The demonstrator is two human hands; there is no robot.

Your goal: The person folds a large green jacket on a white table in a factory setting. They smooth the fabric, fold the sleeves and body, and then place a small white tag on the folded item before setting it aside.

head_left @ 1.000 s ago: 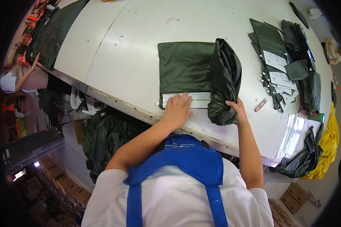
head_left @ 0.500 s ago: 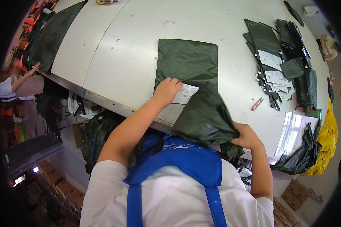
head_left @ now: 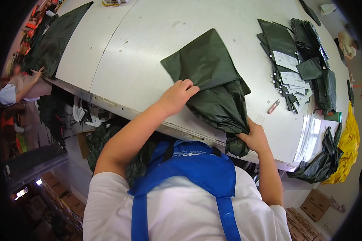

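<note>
A flat, dark green fabric pouch (head_left: 207,60) lies turned at an angle on the table. My left hand (head_left: 177,97) is closed on its near left edge, fingers curled over the cloth. From under that edge a bunched dark green cloth (head_left: 221,106) runs toward me, narrowing into gathered folds. My right hand (head_left: 253,136) grips the gathered end near the table's front edge, thumb pressed on the folds. Whether the cloth lies inside the pouch or under it I cannot tell.
At the right lie stacked green pouches (head_left: 271,40) with white paper labels (head_left: 285,61). Small thread snips (head_left: 274,106) lie nearer me. A dark plastic bag (head_left: 319,158) and yellow cloth (head_left: 347,148) hang at the right edge. Another person's hand (head_left: 38,74) touches green fabric at far left.
The pouch has turned and shifted, and its white label no longer shows. My right hand has moved slightly left and up with the cloth, now stretched out from the pouch's edge.
</note>
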